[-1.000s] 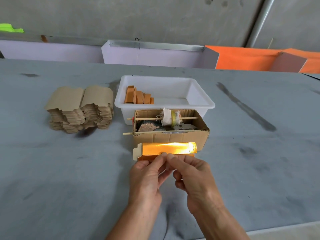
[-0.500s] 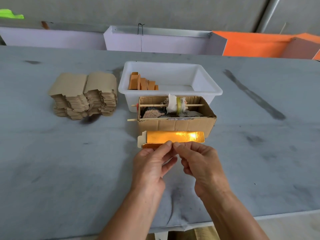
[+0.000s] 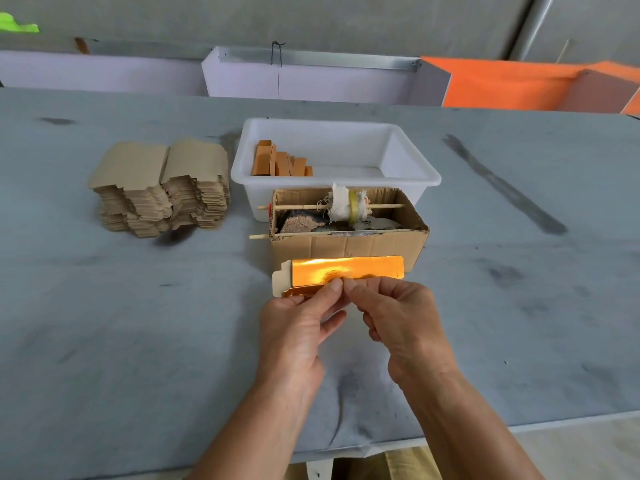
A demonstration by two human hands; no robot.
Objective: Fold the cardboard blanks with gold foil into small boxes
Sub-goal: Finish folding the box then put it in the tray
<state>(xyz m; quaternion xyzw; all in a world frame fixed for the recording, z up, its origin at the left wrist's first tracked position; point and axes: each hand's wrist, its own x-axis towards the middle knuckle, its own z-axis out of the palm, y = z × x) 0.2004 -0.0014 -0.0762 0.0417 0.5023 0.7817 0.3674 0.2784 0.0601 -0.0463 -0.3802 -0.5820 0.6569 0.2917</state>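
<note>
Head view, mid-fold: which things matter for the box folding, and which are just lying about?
Job:
gold-foil cardboard blank, pinched by left hand and right hand
stack of brown flat blanks
white plastic tub with orange folded boxes

Lying about:
open brown carton of scraps

A cardboard blank (image 3: 346,271) with glossy, mirror-bright gold foil on one face and a matt pale paper tab. A stack of matt brown cardboard blanks (image 3: 162,188) near the table's far left. A smooth white plastic tub (image 3: 412,168). A rough corrugated cardboard box (image 3: 346,245) holds thin wooden sticks (image 3: 304,206) and frayed white cloth (image 3: 341,202). The table (image 3: 138,323) is covered in dull grey, smudged fabric.
</note>
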